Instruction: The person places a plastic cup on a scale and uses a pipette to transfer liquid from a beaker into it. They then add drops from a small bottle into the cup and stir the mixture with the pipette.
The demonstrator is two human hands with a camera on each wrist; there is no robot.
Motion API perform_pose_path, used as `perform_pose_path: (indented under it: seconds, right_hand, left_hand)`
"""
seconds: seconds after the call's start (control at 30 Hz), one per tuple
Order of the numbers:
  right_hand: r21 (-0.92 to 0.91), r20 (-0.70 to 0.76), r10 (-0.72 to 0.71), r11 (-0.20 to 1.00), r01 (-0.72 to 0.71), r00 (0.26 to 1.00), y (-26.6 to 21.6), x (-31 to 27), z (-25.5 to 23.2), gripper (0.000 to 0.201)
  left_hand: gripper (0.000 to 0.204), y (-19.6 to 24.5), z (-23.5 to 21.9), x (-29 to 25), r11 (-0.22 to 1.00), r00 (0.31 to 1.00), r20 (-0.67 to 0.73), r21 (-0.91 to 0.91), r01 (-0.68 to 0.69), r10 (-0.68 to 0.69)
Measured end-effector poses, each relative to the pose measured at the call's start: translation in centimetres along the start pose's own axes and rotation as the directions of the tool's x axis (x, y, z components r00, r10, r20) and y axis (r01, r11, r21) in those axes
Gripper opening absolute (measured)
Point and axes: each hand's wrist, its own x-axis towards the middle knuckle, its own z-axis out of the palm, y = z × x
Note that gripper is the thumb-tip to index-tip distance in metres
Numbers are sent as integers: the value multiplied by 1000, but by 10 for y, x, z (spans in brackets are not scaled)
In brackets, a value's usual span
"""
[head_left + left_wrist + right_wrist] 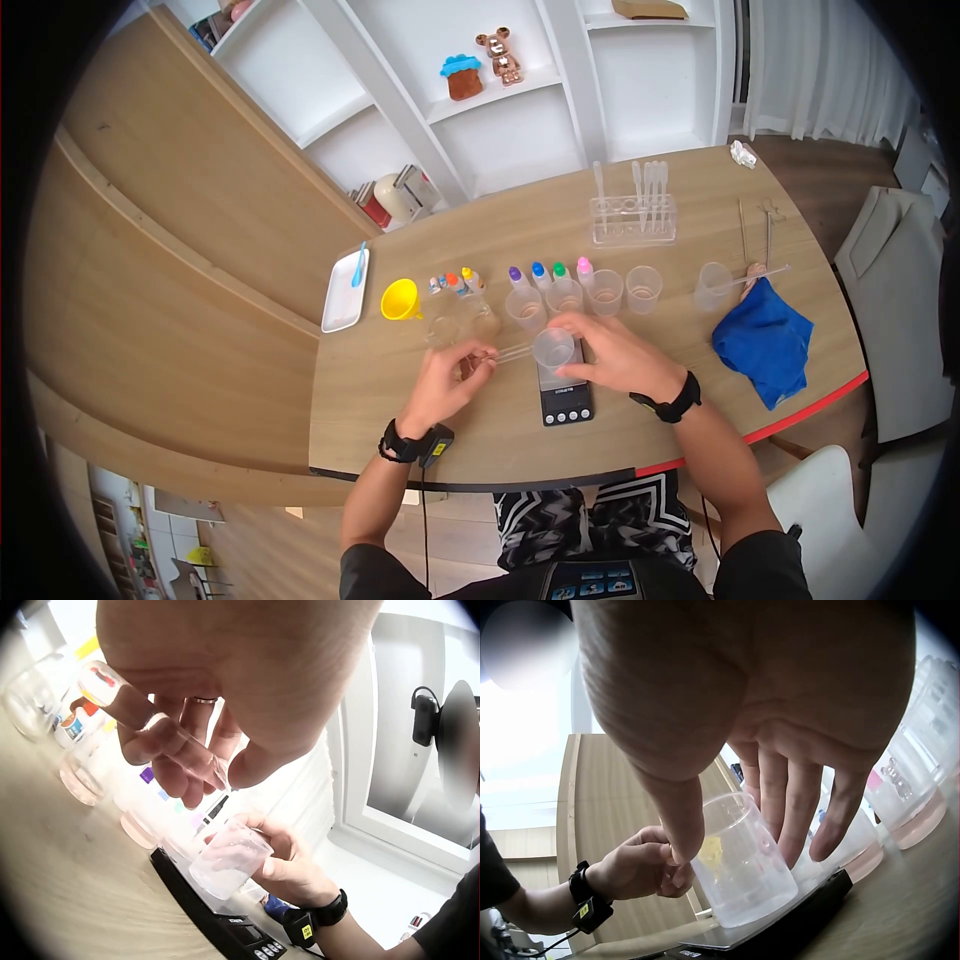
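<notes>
My left hand (448,385) pinches a clear plastic pipette (161,731), whose thin stem points toward a cup in the head view. That clear plastic cup (553,348) stands over the plate of a black digital scale (567,405). Thumb and fingers of my right hand (625,358) grip the cup from its right side. In the right wrist view the cup (746,874) looks slightly tilted, with its base close over the scale. A yellow patch shows through its wall.
Behind the hands are several clear cups (643,289), dropper bottles with coloured caps (585,266) and a yellow funnel cup (400,299). A rack (633,222) holds more pipettes. At left lies a white tray (345,292); at right, a blue cloth (765,340) and another cup (712,287).
</notes>
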Motion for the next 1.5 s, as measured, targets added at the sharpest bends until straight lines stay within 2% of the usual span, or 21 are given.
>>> perform_pose_path:
  seconds: [0.1, 0.4, 0.8, 1.03, 1.5]
  right_hand:
    - [-17, -1, 5, 1000, -5, 1000, -3, -1, -2, 55]
    - [-59, -4, 8, 998, -9, 1000, 0, -3, 0, 56]
    - [-80, -2, 23, 997, -23, 1000, -5, -4, -2, 56]
    - [-75, -17, -33, 997, 32, 999, 1, -4, 1, 55]
    - [-73, -4, 2, 997, -2, 1000, -3, -4, -1, 55]
  left_hand:
    - [13, 1, 0, 2, 996, 997, 2, 44, -77, 77]
    - [13, 10, -3, 5, 985, 995, 15, 142, -100, 99]
    - [14, 13, -3, 8, 971, 989, 4, 186, -149, 151]
    - [16, 15, -4, 10, 963, 985, 14, 208, -170, 171]
    - [19, 24, -10, 13, 939, 985, 76, 299, -170, 154]
